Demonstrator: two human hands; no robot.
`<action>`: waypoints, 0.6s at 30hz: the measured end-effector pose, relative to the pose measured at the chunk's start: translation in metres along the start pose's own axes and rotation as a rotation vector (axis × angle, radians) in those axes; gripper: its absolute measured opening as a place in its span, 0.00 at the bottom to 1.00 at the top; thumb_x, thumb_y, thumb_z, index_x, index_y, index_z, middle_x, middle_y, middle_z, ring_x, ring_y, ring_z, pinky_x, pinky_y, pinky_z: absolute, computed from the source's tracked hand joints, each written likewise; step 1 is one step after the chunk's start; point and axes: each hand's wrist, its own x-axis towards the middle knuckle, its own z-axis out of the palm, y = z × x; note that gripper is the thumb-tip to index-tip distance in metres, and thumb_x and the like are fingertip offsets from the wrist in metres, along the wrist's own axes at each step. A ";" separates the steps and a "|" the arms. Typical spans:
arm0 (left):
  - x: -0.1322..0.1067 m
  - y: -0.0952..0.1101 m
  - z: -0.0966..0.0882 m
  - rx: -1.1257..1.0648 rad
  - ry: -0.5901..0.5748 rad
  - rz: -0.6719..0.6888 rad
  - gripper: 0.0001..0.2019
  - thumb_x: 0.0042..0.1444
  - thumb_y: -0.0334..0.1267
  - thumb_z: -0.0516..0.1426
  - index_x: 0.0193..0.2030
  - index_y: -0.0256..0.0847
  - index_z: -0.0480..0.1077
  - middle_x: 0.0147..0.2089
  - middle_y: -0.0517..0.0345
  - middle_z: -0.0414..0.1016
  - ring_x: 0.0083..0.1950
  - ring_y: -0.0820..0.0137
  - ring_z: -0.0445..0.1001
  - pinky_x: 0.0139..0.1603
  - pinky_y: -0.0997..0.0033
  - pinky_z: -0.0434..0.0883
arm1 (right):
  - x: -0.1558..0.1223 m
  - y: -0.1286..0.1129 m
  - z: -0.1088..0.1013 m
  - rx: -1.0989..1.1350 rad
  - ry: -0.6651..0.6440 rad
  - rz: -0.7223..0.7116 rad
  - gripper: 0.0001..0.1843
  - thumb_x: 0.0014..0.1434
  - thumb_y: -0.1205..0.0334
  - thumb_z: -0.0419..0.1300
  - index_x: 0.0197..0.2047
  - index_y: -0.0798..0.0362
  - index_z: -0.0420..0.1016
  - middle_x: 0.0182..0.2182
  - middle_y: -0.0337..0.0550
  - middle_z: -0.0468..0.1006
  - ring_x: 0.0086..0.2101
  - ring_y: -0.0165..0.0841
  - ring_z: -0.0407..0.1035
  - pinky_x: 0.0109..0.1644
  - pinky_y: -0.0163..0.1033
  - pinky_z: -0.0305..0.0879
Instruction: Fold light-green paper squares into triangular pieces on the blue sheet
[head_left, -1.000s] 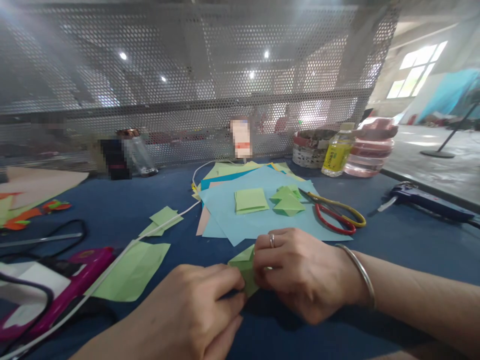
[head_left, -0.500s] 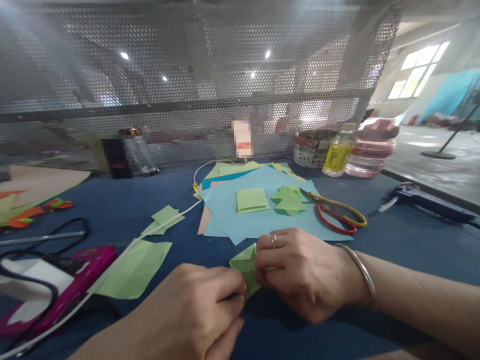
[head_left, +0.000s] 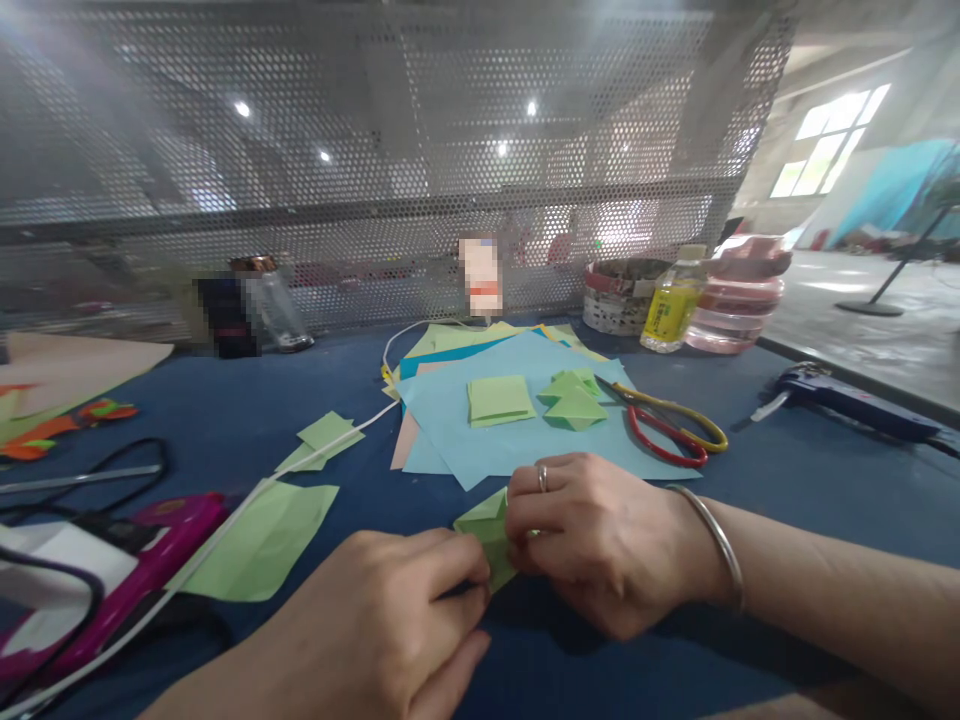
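Observation:
A small piece of folded green paper (head_left: 486, 528) lies between my two hands, low over the blue table. My left hand (head_left: 397, 610) pinches its lower left edge, fingers curled. From the right, my right hand (head_left: 592, 540), with a ring and a silver bangle, grips the other side and covers part of it. Just beyond, a stack of green squares (head_left: 501, 399) and some folded green pieces (head_left: 575, 400) rest on light blue paper sheets (head_left: 450, 440). Scissors (head_left: 667, 425) with one red and one yellow handle lie at the right of the sheets.
A white cable (head_left: 247, 500) crosses the left side past loose green paper (head_left: 259, 545) and a magenta power strip (head_left: 165, 570). A glue gun (head_left: 855, 400) lies at right. Bottles (head_left: 673, 305) and a round basket (head_left: 619, 300) stand before a perforated metal panel (head_left: 337, 120).
The whole view has shifted very slightly, so things sit a little further left. Both hands keep their hold on the green paper with hardly any movement.

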 end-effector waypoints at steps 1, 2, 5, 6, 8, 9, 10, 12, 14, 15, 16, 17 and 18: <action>-0.002 0.000 0.000 -0.006 0.008 0.003 0.12 0.61 0.27 0.50 0.34 0.39 0.74 0.37 0.58 0.74 0.33 0.68 0.73 0.30 0.70 0.67 | 0.000 0.000 0.000 -0.006 0.004 0.000 0.07 0.46 0.71 0.53 0.26 0.55 0.72 0.25 0.43 0.70 0.30 0.34 0.60 0.32 0.39 0.57; -0.003 0.000 0.000 -0.010 0.009 0.007 0.13 0.61 0.28 0.49 0.34 0.39 0.74 0.37 0.58 0.74 0.33 0.68 0.73 0.30 0.70 0.67 | -0.001 0.000 0.000 -0.011 0.011 -0.002 0.07 0.46 0.71 0.52 0.26 0.55 0.71 0.25 0.43 0.70 0.30 0.34 0.60 0.32 0.39 0.57; -0.003 -0.001 -0.001 -0.011 -0.012 0.014 0.13 0.62 0.28 0.49 0.33 0.40 0.75 0.35 0.58 0.74 0.32 0.68 0.74 0.29 0.71 0.67 | -0.002 0.002 0.000 -0.004 0.046 -0.022 0.08 0.47 0.71 0.51 0.25 0.55 0.70 0.25 0.43 0.70 0.30 0.34 0.60 0.32 0.39 0.57; -0.002 -0.002 -0.001 -0.013 -0.028 0.020 0.13 0.62 0.29 0.49 0.33 0.40 0.75 0.34 0.58 0.74 0.31 0.69 0.73 0.28 0.71 0.67 | -0.003 0.003 -0.001 0.007 0.066 -0.021 0.09 0.48 0.72 0.50 0.27 0.55 0.71 0.27 0.44 0.72 0.31 0.34 0.61 0.33 0.39 0.58; 0.000 -0.004 -0.001 -0.020 -0.046 0.035 0.12 0.62 0.30 0.50 0.35 0.40 0.75 0.34 0.58 0.74 0.31 0.68 0.74 0.28 0.71 0.68 | -0.003 0.004 -0.001 0.043 0.109 0.006 0.12 0.49 0.74 0.49 0.33 0.56 0.72 0.35 0.46 0.75 0.35 0.35 0.63 0.36 0.38 0.61; 0.001 -0.005 -0.001 -0.020 -0.056 0.038 0.12 0.62 0.31 0.51 0.35 0.40 0.75 0.34 0.58 0.73 0.32 0.68 0.74 0.28 0.71 0.68 | -0.003 0.005 -0.002 0.063 0.125 0.035 0.15 0.50 0.76 0.49 0.37 0.56 0.72 0.40 0.47 0.75 0.37 0.34 0.64 0.38 0.38 0.62; 0.002 -0.005 0.000 -0.015 -0.060 0.046 0.11 0.62 0.32 0.51 0.34 0.39 0.75 0.34 0.58 0.73 0.32 0.68 0.74 0.29 0.71 0.69 | -0.002 0.006 -0.002 0.082 0.131 0.064 0.17 0.50 0.77 0.49 0.41 0.57 0.72 0.43 0.48 0.74 0.39 0.34 0.65 0.41 0.38 0.63; 0.003 -0.005 0.000 0.006 -0.050 0.043 0.11 0.62 0.31 0.51 0.34 0.39 0.75 0.34 0.57 0.73 0.33 0.67 0.74 0.29 0.70 0.69 | -0.002 0.008 -0.002 0.111 0.112 0.113 0.20 0.51 0.78 0.49 0.45 0.57 0.72 0.46 0.50 0.72 0.41 0.34 0.65 0.45 0.38 0.64; 0.004 -0.003 0.000 0.020 -0.019 0.044 0.12 0.63 0.31 0.50 0.33 0.38 0.74 0.34 0.57 0.73 0.33 0.67 0.74 0.29 0.70 0.69 | -0.001 0.008 -0.002 0.141 0.075 0.149 0.19 0.52 0.79 0.50 0.45 0.58 0.72 0.45 0.51 0.72 0.42 0.35 0.66 0.47 0.39 0.64; 0.004 -0.003 0.000 0.031 0.004 0.038 0.13 0.63 0.31 0.49 0.33 0.38 0.74 0.34 0.56 0.73 0.33 0.67 0.74 0.29 0.70 0.69 | -0.001 0.009 -0.002 0.157 0.058 0.165 0.19 0.52 0.80 0.50 0.44 0.58 0.72 0.45 0.51 0.72 0.42 0.35 0.66 0.47 0.40 0.64; 0.004 -0.003 0.000 0.029 0.014 0.059 0.13 0.64 0.31 0.49 0.33 0.38 0.74 0.33 0.56 0.73 0.32 0.67 0.74 0.29 0.70 0.69 | -0.001 0.009 -0.002 0.171 0.048 0.180 0.19 0.52 0.80 0.50 0.43 0.58 0.72 0.45 0.51 0.72 0.42 0.35 0.66 0.47 0.40 0.64; 0.004 -0.003 0.000 0.039 0.037 0.080 0.14 0.64 0.30 0.49 0.34 0.38 0.74 0.33 0.56 0.73 0.31 0.67 0.74 0.27 0.71 0.68 | -0.001 0.009 -0.002 0.184 0.042 0.195 0.18 0.51 0.81 0.50 0.43 0.59 0.72 0.44 0.50 0.73 0.42 0.35 0.66 0.47 0.39 0.64; 0.004 -0.003 0.000 0.047 0.049 0.099 0.14 0.64 0.30 0.48 0.34 0.38 0.74 0.32 0.56 0.72 0.31 0.67 0.73 0.27 0.71 0.68 | -0.001 0.009 -0.003 0.193 0.041 0.205 0.18 0.50 0.81 0.50 0.41 0.59 0.72 0.43 0.50 0.73 0.42 0.35 0.66 0.47 0.39 0.64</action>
